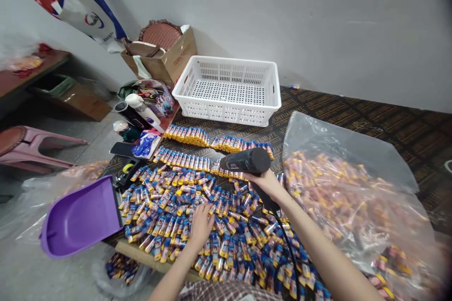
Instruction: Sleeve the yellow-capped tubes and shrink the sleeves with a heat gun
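My right hand [264, 183] is wrapped round the handle of a black hair dryer [243, 161]. Its nozzle points left, over the front row of small tubes [187, 161] standing side by side. A black cord [287, 240] runs from the handle down toward me. Low in a wide heap of loose blue-and-yellow tubes [165, 218] is my left hand [202, 223], its fingers bent and thumb near the index finger. It seems to pinch one small tube [213, 209], mostly hidden. Another row of tubes [187, 135] lies farther back.
A white plastic basket [226, 108] stands near the wall. On the right lies a clear plastic bag [346, 197] filled with tubes. A purple dustpan [83, 218], tape dispenser [127, 173], phone [122, 149] and bottles [141, 109] are at the left. A cardboard box [176, 56] is behind.
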### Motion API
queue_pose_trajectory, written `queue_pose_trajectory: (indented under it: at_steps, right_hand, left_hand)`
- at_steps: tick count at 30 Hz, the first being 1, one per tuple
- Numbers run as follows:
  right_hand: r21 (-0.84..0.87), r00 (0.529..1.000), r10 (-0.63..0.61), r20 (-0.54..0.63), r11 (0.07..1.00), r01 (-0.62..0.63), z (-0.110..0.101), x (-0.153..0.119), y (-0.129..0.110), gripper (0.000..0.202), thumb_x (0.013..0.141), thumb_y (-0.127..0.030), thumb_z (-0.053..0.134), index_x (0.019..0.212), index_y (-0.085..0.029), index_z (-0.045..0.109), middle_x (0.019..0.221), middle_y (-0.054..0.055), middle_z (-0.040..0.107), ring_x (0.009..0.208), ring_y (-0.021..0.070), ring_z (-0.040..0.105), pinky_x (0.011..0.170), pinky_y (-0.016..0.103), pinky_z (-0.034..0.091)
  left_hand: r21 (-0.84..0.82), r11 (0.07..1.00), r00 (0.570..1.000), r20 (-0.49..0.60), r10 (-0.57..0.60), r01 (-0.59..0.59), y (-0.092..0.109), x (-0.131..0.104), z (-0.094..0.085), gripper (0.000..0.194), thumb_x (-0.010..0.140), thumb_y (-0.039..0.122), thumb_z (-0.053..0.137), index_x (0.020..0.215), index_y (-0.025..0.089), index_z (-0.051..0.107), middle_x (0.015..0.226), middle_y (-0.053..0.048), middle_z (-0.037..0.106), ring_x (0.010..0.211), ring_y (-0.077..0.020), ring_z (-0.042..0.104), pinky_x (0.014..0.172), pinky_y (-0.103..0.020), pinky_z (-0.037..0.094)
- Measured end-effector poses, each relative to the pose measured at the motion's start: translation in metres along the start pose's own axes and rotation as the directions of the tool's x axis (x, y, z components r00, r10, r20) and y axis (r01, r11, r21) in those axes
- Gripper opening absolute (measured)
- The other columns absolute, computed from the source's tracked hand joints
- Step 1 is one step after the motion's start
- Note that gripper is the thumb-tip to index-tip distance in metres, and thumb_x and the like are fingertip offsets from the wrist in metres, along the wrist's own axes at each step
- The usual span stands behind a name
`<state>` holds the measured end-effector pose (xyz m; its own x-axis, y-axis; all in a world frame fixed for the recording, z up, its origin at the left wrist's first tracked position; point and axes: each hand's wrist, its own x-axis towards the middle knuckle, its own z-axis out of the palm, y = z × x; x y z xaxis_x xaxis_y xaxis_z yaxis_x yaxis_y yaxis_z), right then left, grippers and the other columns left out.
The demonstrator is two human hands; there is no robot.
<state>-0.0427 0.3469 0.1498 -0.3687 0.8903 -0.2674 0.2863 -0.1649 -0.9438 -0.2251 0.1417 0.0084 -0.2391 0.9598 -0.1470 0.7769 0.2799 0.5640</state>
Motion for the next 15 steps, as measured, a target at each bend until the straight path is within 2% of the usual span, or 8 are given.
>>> queue_pose_trajectory:
  at_steps: [4,7,11,15]
  right_hand:
    - [-0.032,0.999,0.024,0.021,0.999,-0.023,-0.015,-0.012,-0.004,0.036,0.060,-0.033,0.073,0.090,-0.016,0.068,0.094,0.006,0.070,0.091,0.0250,0.061,0.082,0.036,0.048]
    - [-0.069,0.994,0.068,-0.082,0.995,-0.073,-0.046,-0.035,0.002,0.044,0.057,-0.034,0.075,0.098,-0.017,0.067,0.096,0.007,0.070,0.092,0.0266,0.061,0.081,0.037,0.049]
    - [-0.099,0.943,0.165,-0.289,0.974,-0.201,-0.096,-0.074,0.014,0.042,0.057,-0.038,0.074,0.092,-0.016,0.068,0.081,0.007,0.071,0.080,0.0266,0.063,0.067,0.034,0.052]
    - [-0.060,0.835,0.247,-0.492,0.947,-0.315,-0.128,-0.109,0.023,0.037,0.054,-0.040,0.076,0.079,-0.014,0.068,0.064,0.005,0.068,0.060,0.0224,0.062,0.056,0.031,0.051]
  left_hand:
    - [0.003,1.000,1.000,-0.008,0.028,-0.028,-0.001,0.011,-0.001,0.027,0.081,0.020,0.044,0.104,0.019,0.057,0.103,-0.009,0.059,0.099,-0.0227,0.054,0.087,-0.041,0.045]
    - [0.014,0.996,0.997,-0.010,0.083,-0.082,0.007,0.040,-0.006,0.023,0.081,0.020,0.045,0.099,0.018,0.059,0.101,-0.009,0.060,0.098,-0.0223,0.053,0.087,-0.040,0.045]
    - [0.063,0.981,0.982,-0.038,0.184,-0.182,0.040,0.103,-0.006,0.023,0.081,0.017,0.043,0.099,0.018,0.058,0.103,-0.009,0.059,0.101,-0.0215,0.051,0.088,-0.039,0.043]
    - [0.164,0.929,0.942,0.100,0.320,-0.333,0.086,0.162,0.013,0.028,0.080,0.017,0.045,0.106,0.017,0.056,0.111,-0.011,0.057,0.105,-0.0225,0.049,0.091,-0.037,0.040]
